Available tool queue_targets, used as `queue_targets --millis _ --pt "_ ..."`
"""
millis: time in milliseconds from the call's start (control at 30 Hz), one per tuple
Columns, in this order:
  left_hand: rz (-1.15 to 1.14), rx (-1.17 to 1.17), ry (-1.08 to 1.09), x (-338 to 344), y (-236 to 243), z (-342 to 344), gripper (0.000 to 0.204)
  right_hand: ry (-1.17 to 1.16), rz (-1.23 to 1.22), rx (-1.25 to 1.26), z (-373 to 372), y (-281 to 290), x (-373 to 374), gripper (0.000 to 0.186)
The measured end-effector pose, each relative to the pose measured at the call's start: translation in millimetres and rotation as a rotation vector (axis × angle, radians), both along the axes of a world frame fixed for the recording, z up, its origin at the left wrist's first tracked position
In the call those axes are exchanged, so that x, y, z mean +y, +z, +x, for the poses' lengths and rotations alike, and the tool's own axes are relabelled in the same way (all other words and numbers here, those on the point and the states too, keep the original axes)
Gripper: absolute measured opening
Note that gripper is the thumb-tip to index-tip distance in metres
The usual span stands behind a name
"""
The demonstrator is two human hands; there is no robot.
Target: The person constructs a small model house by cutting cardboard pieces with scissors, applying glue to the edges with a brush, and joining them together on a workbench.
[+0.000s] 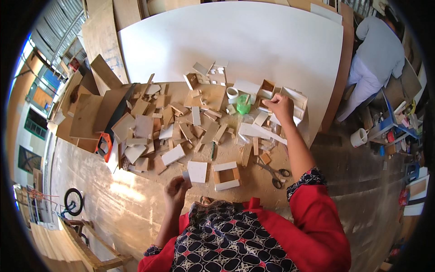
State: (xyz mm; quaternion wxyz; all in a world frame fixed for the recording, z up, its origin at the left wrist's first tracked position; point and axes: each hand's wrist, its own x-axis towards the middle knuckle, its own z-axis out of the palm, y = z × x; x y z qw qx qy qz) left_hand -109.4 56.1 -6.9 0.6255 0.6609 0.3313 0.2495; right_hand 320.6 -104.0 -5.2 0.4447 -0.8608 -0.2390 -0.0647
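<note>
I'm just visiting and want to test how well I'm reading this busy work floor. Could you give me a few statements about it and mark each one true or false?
1. The left hand holds a small white square piece. True.
2. The right hand rests on the scissors. False: it reaches far out to the small open boxes, and the scissors lie untouched nearer the person.
3. A handsaw with an orange handle lies at the left of the pile of wood scraps. True.
4. The green cup stands on the big white board. False: it stands among the wood pieces, in front of the board.
5. Another person stands at the upper right. True.
</note>
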Motion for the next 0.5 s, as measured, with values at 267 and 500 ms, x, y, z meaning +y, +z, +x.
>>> queue_targets --millis 267,500 --pt "-0.046 -0.036 0.092 -5.3 -5.4 -10.5 0.016 0.096 -0.258 -0.005 19.9 -9.0 38.5 0.054" --pt "-0.052 -0.035 0.109 -2.8 -7.6 -12.7 0.017 0.180 -0.313 -0.020 18.2 -3.6 50.7 0.048"
